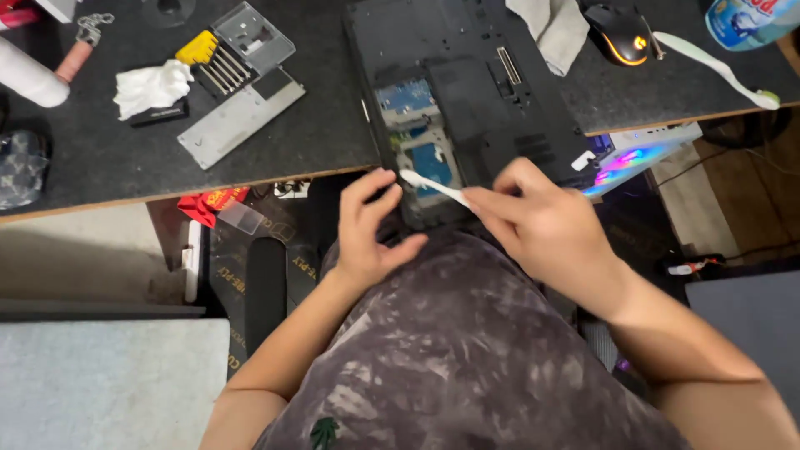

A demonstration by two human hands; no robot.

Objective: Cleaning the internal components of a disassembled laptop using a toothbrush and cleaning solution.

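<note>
A black laptop (467,92) lies bottom-up at the front edge of the dark desk (100,158), with an open bay showing blue circuit boards. My left hand (367,229) holds the laptop's near edge, fingers curled over it. My right hand (542,225) pinches a white toothbrush (433,187), whose head rests in the open bay near the edge.
A screwdriver set in a clear case (229,50), a crumpled white tissue (150,87) and a metal plate (237,121) lie at left. A grey cloth (554,29), a lit mouse (625,33) and another white toothbrush (721,71) lie at right. A glowing computer case (633,158) stands under the desk.
</note>
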